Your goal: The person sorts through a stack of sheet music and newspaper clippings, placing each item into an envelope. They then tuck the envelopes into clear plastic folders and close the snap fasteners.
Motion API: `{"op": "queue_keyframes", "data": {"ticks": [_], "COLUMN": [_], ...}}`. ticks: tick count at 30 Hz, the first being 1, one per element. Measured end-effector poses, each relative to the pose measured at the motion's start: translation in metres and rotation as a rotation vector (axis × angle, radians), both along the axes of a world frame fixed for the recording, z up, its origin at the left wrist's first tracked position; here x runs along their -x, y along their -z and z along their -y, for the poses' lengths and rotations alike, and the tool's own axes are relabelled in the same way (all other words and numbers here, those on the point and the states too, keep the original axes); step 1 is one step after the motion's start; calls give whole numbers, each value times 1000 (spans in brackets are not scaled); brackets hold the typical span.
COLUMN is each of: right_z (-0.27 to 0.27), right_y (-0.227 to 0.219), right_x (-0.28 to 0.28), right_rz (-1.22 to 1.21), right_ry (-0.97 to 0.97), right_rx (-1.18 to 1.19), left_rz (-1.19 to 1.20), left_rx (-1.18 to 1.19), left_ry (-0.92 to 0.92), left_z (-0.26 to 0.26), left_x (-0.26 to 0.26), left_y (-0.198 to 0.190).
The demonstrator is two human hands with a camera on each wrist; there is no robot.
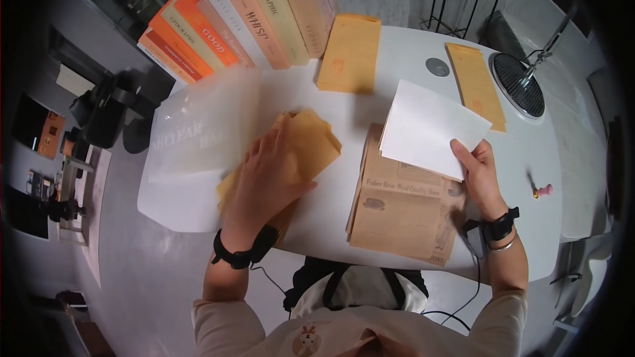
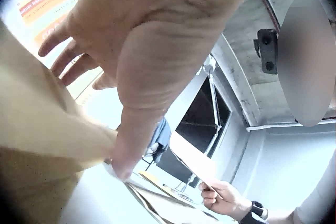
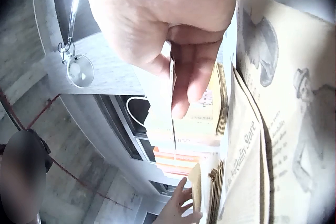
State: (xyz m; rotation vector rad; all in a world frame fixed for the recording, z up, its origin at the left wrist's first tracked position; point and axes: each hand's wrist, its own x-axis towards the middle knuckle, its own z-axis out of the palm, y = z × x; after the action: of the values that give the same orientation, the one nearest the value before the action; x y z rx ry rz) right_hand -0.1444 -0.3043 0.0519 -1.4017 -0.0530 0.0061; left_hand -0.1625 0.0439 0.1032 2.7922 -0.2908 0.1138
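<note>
In the head view my left hand (image 1: 261, 172) rests with fairly straight fingers over tan kraft envelopes (image 1: 311, 142), left of the table's middle. The left wrist view shows its palm and spread fingers (image 2: 79, 66), with the thumb at the edge of a tan envelope (image 2: 42, 108). My right hand (image 1: 479, 172) pinches a thin set of white paper sheets (image 1: 426, 129) between thumb and fingers. They are held over a stack of brown newspaper-print paper (image 1: 397, 218). In the right wrist view the sheets (image 3: 170, 98) appear edge-on.
A translucent plastic bag (image 1: 198, 135) lies left of the envelopes. Behind it stands a row of books (image 1: 238, 13). Farther back are a kraft envelope stack (image 1: 350, 53), a narrow kraft stack (image 1: 476, 86), a grey disc (image 1: 437, 67) and a lamp base (image 1: 519, 86). A pink-handled stamp-like object (image 1: 544, 190) lies right.
</note>
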Motion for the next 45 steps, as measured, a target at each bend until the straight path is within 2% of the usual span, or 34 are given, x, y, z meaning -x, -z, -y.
{"op": "queue_keyframes", "data": {"ticks": [3,6,9,11,14,17,20,23,26,29,32,35,38,41,45], "right_z": [0,4,14,21,22,30,24,29,36,43,45,45,36,49,52], "right_y": [-12,-25,-28,-26,-28,-27,-50,-34,-50,-49,-57,-54,-57,-58,-61], "right_x": [2,2,3,1,2,1,5,-3,0,-1,1,3,4,2,4], "right_rz": [87,174,230,268,257,182,-61,-74,-212,-236,-230,-219,-203,-165,-163], "right_ry": [58,119,157,176,238,139,-45,12,-109,-175,-152,-166,-90,-107,-108], "right_rx": [27,116,221,304,292,426,294,190,175,159,36,27,59,264,289], "left_rz": [109,97,152,145,144,142,194,235,253,258,239,188,185,232,268], "left_rx": [11,89,56,51,48,48,41,16,15,29,91,151,161,148,88], "left_ry": [119,216,313,325,338,334,358,392,437,484,508,538,541,519,516], "left_z": [23,47,68,79,85,87,86,86,86,86,86,88,89,89,91], "left_x": [-8,-17,-25,-25,-27,-27,-30,-31,-33,-34,-36,-37,-36,-38,-37], "left_y": [-7,-12,-8,-7,-7,-8,-8,-9,-8,-7,-6,-6,-4,-2,-4]}}
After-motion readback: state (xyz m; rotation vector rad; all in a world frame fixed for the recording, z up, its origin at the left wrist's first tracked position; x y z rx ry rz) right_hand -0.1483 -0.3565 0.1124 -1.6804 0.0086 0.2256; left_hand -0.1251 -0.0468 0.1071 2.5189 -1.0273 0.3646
